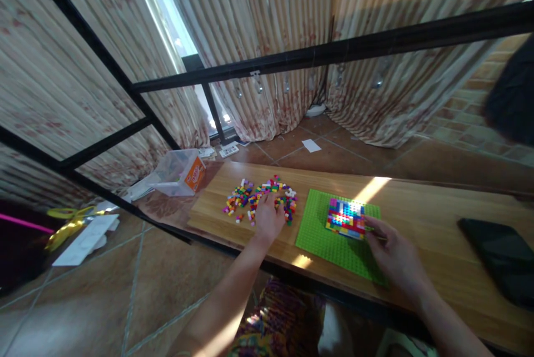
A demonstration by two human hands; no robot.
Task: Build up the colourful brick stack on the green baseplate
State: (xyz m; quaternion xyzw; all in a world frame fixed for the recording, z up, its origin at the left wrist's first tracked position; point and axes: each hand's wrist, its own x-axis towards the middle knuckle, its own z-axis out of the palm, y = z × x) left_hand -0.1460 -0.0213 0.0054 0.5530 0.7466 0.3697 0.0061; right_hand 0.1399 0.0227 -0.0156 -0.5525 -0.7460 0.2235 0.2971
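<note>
Loose toy bricks [240,197] in many colours lie in a spread-out pile on the wooden table. My left hand [270,217] reaches into this pile from the front, its fingers stretched down among the bricks and the thumb apart. A green baseplate [315,229] lies to the right, bearing a flat, multicoloured block of joined bricks [345,218]. Over the plate's right side is my right hand [392,251], closed at the block's right edge. Between its fingertips shows a small yellow-green brick [369,229], partly hidden; whether it touches the block is unclear.
A dark tablet-like object [498,259] lies at the table's right end. Beyond the left end stands a clear plastic box [177,176] with an orange label. A black metal frame [283,60] runs across, before patterned curtains [267,12]. White paper [311,145] lies on the tiled floor.
</note>
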